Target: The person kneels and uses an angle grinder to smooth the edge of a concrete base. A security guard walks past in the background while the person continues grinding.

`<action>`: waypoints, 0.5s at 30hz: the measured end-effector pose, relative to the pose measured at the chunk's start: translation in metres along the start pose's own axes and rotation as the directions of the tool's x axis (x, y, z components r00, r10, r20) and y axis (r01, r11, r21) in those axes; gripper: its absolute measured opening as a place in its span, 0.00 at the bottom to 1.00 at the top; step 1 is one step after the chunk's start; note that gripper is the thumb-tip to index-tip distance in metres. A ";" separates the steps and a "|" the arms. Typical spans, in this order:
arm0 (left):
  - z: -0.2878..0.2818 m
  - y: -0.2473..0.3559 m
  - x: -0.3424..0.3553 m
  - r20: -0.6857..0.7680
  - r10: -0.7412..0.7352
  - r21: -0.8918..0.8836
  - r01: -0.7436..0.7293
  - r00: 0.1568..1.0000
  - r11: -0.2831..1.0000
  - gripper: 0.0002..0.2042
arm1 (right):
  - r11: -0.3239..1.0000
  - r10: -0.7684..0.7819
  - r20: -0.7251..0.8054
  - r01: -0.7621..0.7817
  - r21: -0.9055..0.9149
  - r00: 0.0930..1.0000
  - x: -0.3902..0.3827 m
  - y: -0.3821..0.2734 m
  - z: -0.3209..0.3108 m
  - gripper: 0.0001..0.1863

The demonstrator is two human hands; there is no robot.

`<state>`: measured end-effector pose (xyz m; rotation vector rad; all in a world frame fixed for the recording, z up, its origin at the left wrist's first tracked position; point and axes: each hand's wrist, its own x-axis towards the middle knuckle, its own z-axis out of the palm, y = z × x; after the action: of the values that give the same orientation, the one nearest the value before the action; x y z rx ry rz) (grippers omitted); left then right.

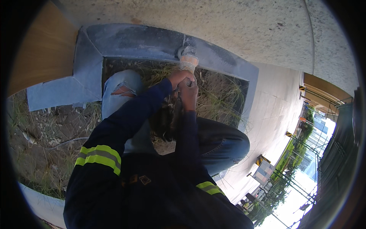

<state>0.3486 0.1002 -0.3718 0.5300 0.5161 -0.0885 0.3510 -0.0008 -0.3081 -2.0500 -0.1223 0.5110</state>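
Observation:
My left hand [179,78] and my right hand [189,95] are both closed round the body of a dusty orange-and-grey angle grinder [188,61], the left wrapped over it just beyond the right. The grinder's round head rests at the dark grey stone edging [137,41] in front of me, near a joint in it. I cannot tell whether the disc is turning, and my hands hide the rear of the tool. My knees, in torn jeans, are bent on either side of my arms.
Dry soil with grass tufts [225,95] fills the bed inside the edging. A thin cable [68,142] lies on the soil at left. A brown panel [47,49] stands at far left, a rough pale wall [244,30] beyond. Pale paving [272,110] runs along the right.

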 end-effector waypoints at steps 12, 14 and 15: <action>0.009 0.000 -0.011 -0.035 -0.058 0.089 0.061 0.998 0.994 0.06 | 0.998 0.061 0.027 -0.061 0.010 0.998 -0.007 -0.001 -0.010 0.31; 0.006 0.005 -0.003 -0.017 -0.044 0.089 0.046 0.999 0.995 0.07 | 1.000 0.009 0.024 -0.010 0.018 1.000 0.000 -0.003 -0.007 0.30; 0.001 0.007 0.003 0.003 -0.045 0.095 0.045 0.999 0.994 0.09 | 1.000 -0.007 0.018 0.007 0.019 1.000 0.003 -0.005 -0.003 0.30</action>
<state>0.3530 0.1059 -0.3687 0.6111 0.5205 -0.1579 0.3559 0.0001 -0.3031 -2.0265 -0.1354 0.5248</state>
